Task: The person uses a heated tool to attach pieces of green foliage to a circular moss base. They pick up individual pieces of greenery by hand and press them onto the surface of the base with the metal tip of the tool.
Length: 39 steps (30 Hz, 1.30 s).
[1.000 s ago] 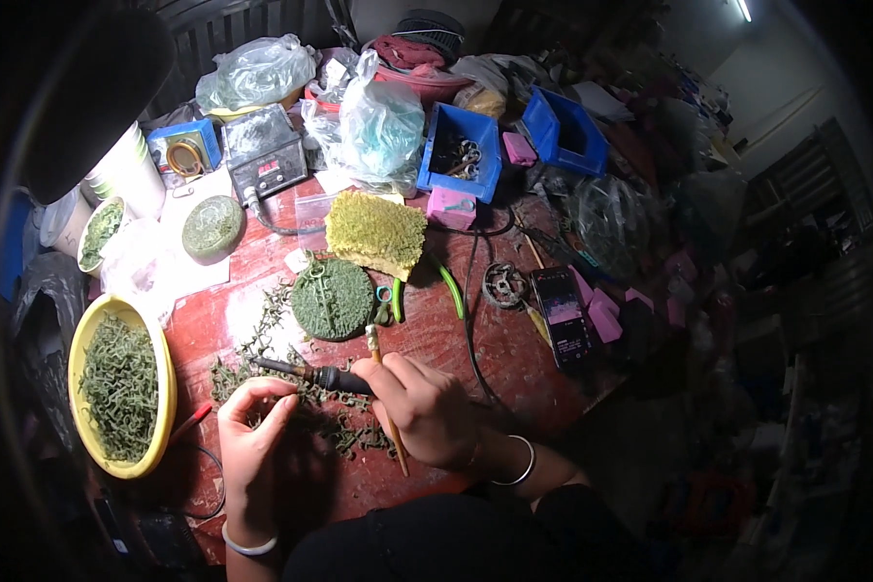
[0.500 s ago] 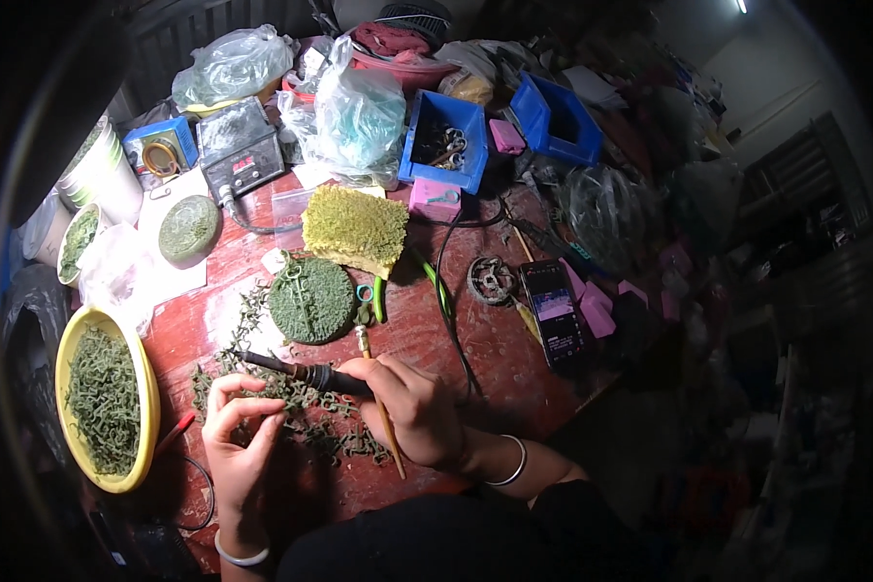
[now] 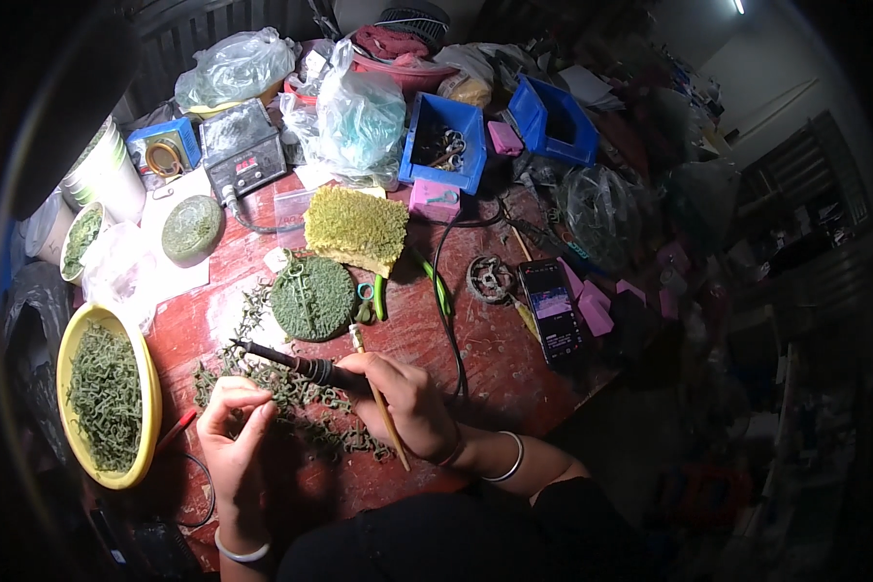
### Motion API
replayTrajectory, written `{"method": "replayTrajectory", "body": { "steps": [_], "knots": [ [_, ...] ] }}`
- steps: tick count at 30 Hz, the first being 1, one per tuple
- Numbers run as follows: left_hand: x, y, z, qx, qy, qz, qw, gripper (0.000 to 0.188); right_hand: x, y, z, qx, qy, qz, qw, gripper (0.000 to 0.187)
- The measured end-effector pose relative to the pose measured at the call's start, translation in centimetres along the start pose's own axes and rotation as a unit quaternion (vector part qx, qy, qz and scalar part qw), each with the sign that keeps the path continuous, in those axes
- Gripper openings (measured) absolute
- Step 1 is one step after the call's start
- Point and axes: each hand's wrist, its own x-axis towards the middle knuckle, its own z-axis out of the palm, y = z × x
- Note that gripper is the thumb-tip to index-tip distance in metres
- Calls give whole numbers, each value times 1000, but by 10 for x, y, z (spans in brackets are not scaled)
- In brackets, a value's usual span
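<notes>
- Above the red counter point(image 3: 495, 403), the right hand point(image 3: 404, 398) grips a soldering iron point(image 3: 332, 373) and wooden stick point(image 3: 390, 427) (fingers closed).
- Near green pieces point(image 3: 338, 435), the left hand point(image 3: 231, 441) curls its fingers; whether pinching anything, I cannot tell.

A small workshop, judging by the soldering iron point(image 3: 310, 369) over a scuffed red table point(image 3: 407, 335), scattered green pieces point(image 3: 335, 433), and the control box point(image 3: 244, 160) and blue parts bins point(image 3: 438, 176) toward the table's far edge; beyond its right edge, dim clutter, perhaps storage.
</notes>
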Motion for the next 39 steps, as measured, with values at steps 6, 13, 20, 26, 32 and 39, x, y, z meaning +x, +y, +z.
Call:
{"method": "replayTrajectory", "body": {
  "steps": [6, 13, 20, 26, 32, 39],
  "knots": [
    [-1, -1, 1, -68, 6, -32, 997, 16, 1, 0, 0, 15, 2, -10, 1000, 37],
    [-9, 4, 12, -142, -90, -57, 984, 15, 9, -11, -6, 140, -67, 8, 988, 27],
    [-10, 0, 8, -122, -86, -97, 984, 14, 6, -6, -5, 189, -91, 44, 977, 26],
    [-10, 2, 3, -109, -56, -142, 982, 15, 10, -13, -9, 155, -105, 37, 982, 28],
    [-9, 3, 6, -110, -62, -143, 982, 15, 8, -11, -8, 158, -101, 37, 982, 28],
    [-10, 1, 7, -111, -28, -134, 984, 14, 8, -9, -6, 148, -96, 10, 984, 29]
  ]
}}
